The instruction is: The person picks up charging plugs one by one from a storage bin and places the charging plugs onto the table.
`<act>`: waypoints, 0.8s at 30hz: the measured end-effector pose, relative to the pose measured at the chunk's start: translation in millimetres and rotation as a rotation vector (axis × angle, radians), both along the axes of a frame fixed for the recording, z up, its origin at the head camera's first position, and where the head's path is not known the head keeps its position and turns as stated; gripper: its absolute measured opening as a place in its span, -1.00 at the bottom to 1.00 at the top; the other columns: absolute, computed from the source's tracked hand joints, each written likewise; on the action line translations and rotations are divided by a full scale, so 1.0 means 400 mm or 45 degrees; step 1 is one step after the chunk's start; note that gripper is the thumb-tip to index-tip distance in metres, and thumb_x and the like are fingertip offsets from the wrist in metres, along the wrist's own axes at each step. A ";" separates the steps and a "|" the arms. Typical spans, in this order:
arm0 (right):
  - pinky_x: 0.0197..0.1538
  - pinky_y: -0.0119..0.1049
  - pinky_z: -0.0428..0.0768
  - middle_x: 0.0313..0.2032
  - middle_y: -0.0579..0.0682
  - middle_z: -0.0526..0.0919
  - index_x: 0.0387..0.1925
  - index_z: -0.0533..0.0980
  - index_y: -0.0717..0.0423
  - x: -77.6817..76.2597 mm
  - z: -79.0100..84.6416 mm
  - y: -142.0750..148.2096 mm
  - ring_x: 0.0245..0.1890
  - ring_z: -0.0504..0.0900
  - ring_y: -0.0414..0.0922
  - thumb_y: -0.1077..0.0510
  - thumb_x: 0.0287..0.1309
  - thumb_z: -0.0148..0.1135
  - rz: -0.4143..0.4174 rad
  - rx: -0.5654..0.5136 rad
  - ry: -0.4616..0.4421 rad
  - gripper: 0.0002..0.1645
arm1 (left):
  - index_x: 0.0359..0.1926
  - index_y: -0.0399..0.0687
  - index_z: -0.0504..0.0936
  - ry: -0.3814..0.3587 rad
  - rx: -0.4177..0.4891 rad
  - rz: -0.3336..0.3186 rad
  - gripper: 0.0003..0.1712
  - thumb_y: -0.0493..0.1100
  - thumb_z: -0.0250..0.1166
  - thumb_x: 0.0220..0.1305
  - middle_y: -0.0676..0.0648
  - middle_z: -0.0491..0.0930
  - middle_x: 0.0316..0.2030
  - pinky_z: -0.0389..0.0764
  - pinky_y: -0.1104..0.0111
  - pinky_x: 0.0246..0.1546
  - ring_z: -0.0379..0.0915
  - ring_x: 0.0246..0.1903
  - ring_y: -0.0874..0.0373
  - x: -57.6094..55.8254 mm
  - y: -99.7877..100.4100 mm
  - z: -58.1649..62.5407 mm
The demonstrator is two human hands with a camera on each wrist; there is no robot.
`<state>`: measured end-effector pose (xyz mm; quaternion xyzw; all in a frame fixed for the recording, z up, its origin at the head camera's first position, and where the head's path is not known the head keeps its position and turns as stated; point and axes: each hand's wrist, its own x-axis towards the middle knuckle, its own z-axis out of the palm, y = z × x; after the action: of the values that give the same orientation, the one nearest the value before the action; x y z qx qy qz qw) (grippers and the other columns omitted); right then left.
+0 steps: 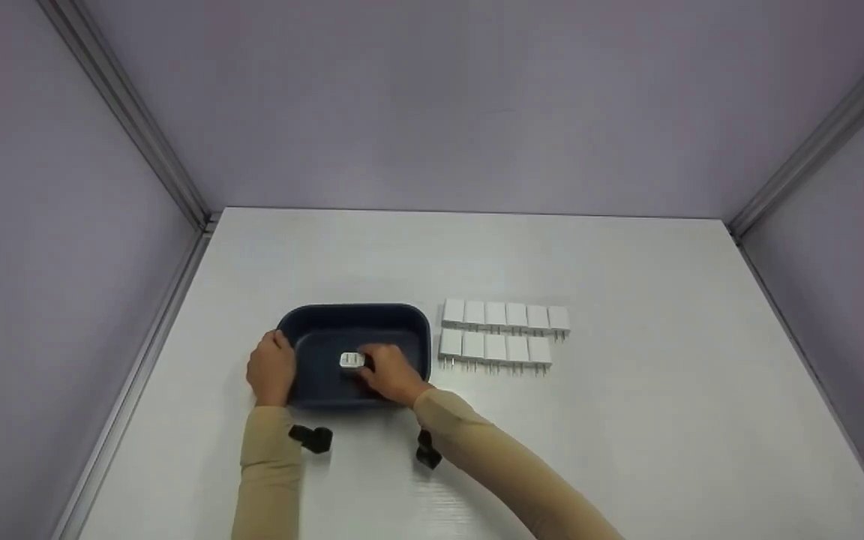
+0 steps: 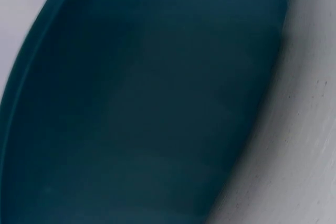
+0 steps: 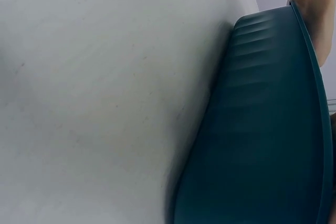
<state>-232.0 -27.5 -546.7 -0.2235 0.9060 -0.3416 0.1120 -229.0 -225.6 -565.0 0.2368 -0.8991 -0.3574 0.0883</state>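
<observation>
A dark blue rectangular basin [image 1: 319, 386] with rounded corners sits on the white table, left of the middle. At its left rim, my left hand [image 1: 271, 369] grips the edge with fingers curled over it. My right hand [image 1: 393, 375] reaches in over the near right part of the basin and pinches a white USB plug charger [image 1: 352, 361], its ported end facing up. In the left wrist view the basin's inside [image 2: 147, 98] fills most of the picture. The right wrist view shows the basin's outer wall [image 3: 252, 124], with the held charger out of sight.
Right of the basin, white plug chargers stand side by side in a far row [image 1: 505, 315] and a near row [image 1: 496, 349], metal prongs toward me. Black wrist cameras [image 1: 316, 439] hang by both forearms. Grey walls [image 1: 432, 105] enclose the table's back and sides.
</observation>
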 end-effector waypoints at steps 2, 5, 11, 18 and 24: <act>0.18 -0.20 0.57 0.05 0.18 0.67 0.07 0.54 0.31 -0.001 -0.002 -0.001 0.13 0.63 0.02 0.21 0.23 0.22 0.002 -0.002 0.028 -0.61 | 0.06 -0.41 0.53 -0.003 0.003 0.000 -0.45 -0.07 -0.23 0.51 -0.46 0.60 -0.03 0.51 -0.14 -0.07 0.55 -0.06 -0.39 0.000 0.001 0.000; 0.14 -0.20 0.59 0.01 0.18 0.69 0.03 0.56 0.31 -0.003 -0.005 -0.001 0.09 0.66 0.02 0.22 0.23 0.21 0.000 -0.017 0.057 -0.64 | 0.08 -0.43 0.51 -0.015 0.013 -0.009 -0.46 -0.09 -0.24 0.51 -0.48 0.59 -0.02 0.50 -0.15 -0.04 0.54 -0.05 -0.40 -0.002 0.000 -0.003; 0.08 -0.22 0.61 -0.05 0.16 0.71 -0.02 0.58 0.29 -0.006 -0.010 0.001 0.02 0.68 0.00 0.20 0.23 0.23 -0.020 -0.052 0.051 -0.68 | 0.04 -0.42 0.53 -0.015 -0.005 -0.005 -0.47 -0.10 -0.23 0.51 -0.48 0.60 -0.06 0.51 -0.16 -0.08 0.55 -0.08 -0.40 -0.002 0.001 -0.001; -0.01 -0.26 0.62 -0.12 0.13 0.72 -0.07 0.59 0.24 -0.002 -0.008 0.004 -0.07 0.69 -0.05 0.22 0.23 0.23 -0.044 -0.056 -0.019 -0.74 | 0.05 -0.44 0.53 -0.008 -0.013 -0.009 -0.47 -0.11 -0.23 0.51 -0.49 0.60 -0.06 0.52 -0.15 -0.08 0.56 -0.09 -0.40 -0.001 0.001 -0.005; 0.00 -0.25 0.62 -0.12 0.13 0.73 -0.09 0.60 0.24 0.003 -0.005 0.005 -0.07 0.69 -0.05 0.23 0.21 0.24 -0.061 -0.027 -0.035 -0.75 | 0.03 -0.46 0.53 -0.006 -0.013 -0.019 -0.47 -0.12 -0.24 0.51 -0.50 0.60 -0.07 0.52 -0.15 -0.09 0.56 -0.09 -0.41 0.001 0.000 -0.004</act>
<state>-230.9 -25.6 -548.7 -0.1983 0.9058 -0.3569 0.1137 -228.8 -225.5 -566.5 0.2306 -0.9028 -0.3529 0.0850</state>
